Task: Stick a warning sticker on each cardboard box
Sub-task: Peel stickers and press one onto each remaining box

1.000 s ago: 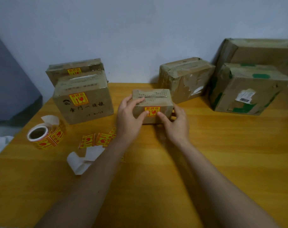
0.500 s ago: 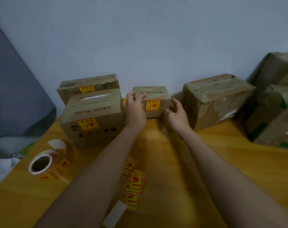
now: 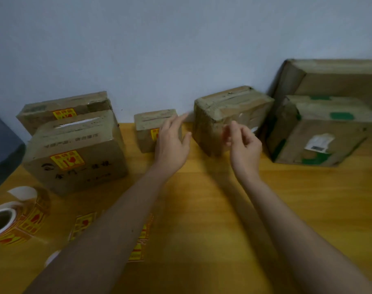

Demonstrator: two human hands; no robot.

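Left hand [image 3: 171,143]: we are holding it open, fingers straight, before the small stickered box [image 3: 152,126].
Right hand [image 3: 243,143]: we are curling it loosely, gripping nothing, at three o'clock of that box.

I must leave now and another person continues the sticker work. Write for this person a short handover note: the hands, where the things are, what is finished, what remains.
Hands: left hand open in front of the small box, holding nothing. Right hand loosely curled, empty, before the middle box.
Things: sticker roll at the table's left edge; loose stickers lie partly under the left forearm.
Done: the two left boxes and the small box carry yellow stickers.
Left: no yellow sticker shows on the middle box or the two right boxes.
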